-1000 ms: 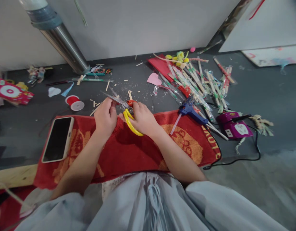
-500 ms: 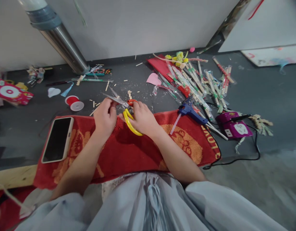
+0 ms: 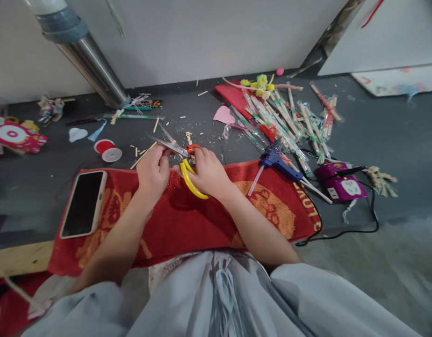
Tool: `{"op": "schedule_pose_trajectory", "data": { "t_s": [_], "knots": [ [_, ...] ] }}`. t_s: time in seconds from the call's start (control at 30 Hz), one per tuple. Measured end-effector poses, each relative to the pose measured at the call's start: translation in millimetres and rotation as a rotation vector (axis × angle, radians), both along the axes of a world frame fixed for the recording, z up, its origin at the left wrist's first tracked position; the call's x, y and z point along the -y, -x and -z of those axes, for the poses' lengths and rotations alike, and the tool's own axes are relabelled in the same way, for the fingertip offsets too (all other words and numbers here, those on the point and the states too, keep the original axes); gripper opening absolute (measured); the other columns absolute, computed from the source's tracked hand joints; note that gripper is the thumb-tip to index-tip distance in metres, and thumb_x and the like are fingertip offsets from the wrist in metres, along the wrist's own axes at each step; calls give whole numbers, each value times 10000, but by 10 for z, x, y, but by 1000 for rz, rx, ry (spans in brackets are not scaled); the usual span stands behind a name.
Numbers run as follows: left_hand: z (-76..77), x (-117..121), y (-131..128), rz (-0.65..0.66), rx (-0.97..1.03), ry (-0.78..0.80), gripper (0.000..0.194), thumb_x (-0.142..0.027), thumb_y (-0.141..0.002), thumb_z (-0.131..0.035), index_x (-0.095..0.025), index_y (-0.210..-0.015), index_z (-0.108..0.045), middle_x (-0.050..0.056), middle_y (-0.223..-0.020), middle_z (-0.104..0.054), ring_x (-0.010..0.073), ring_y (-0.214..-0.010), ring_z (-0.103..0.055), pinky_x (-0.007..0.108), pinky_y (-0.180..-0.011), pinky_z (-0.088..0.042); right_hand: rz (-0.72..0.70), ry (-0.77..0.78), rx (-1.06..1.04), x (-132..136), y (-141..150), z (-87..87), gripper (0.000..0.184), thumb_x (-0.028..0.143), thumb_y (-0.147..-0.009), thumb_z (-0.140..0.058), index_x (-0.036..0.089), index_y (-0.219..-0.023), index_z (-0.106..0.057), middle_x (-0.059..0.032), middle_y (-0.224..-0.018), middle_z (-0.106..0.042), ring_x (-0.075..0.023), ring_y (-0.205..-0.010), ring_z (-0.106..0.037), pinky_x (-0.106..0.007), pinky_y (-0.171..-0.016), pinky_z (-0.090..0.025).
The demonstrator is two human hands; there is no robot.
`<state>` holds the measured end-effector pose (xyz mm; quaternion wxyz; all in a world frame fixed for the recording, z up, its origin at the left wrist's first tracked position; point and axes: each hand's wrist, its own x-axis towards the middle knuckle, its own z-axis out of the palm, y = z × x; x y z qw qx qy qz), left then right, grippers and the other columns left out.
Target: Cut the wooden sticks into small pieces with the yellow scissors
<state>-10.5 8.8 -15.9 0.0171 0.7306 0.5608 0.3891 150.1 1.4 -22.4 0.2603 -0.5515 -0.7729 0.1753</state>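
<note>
My right hand (image 3: 209, 174) grips yellow-handled scissors (image 3: 183, 164) whose blades are spread apart and point away to the upper left. My left hand (image 3: 153, 170) is closed in a pinch just left of the blades, holding a thin wooden stick (image 3: 143, 156) that pokes out towards the floor on the left. Both hands hover over the far edge of a red towel (image 3: 188, 220) spread across my lap. Small wood chips (image 3: 190, 137) lie scattered on the dark floor just beyond the scissors.
A phone (image 3: 84, 203) lies on the towel's left end. A red thread spool (image 3: 108, 150) stands left of my hands. A blue glue gun (image 3: 279, 163), a purple power strip (image 3: 339, 187) and a heap of wrapped chopsticks (image 3: 286, 119) lie to the right. A metal pipe (image 3: 90, 65) rises at the back left.
Both hands and the scissors stay almost where they were. The view has shifted very slightly.
</note>
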Motion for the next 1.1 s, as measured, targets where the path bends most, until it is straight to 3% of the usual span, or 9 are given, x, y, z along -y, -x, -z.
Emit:
{"op": "schedule_pose_trajectory", "data": {
  "t_s": [0.5,0.73,1.1],
  "knots": [
    [-21,-24,50,2,-56,45,239,-272,-925,-413,-227,-894,-645,33,-853,-717,174,-799,-661,274,-733,-488,4,-10,23,-22,-7,7,684,676,-908,-413,64,-1166,-576,-193,-1096,-656,-298,-1052,-610,-424,-968,-434],
    [0,-86,114,90,-78,55,274,-274,-916,-397,-237,-820,-650,60,-937,-742,200,-902,-684,311,-795,-524,8,-60,24,-21,-36,8,690,698,-896,-394,85,-1161,-565,-202,-1122,-635,-312,-1054,-587,-445,-960,-440],
    [24,-128,167,137,-103,118,245,-226,-865,-401,-238,-800,-637,58,-883,-727,206,-864,-669,314,-771,-521,5,-28,27,-25,-37,13,707,716,-882,-419,86,-1161,-575,-189,-1121,-652,-304,-1053,-609,-428,-970,-441]
  ]
}}
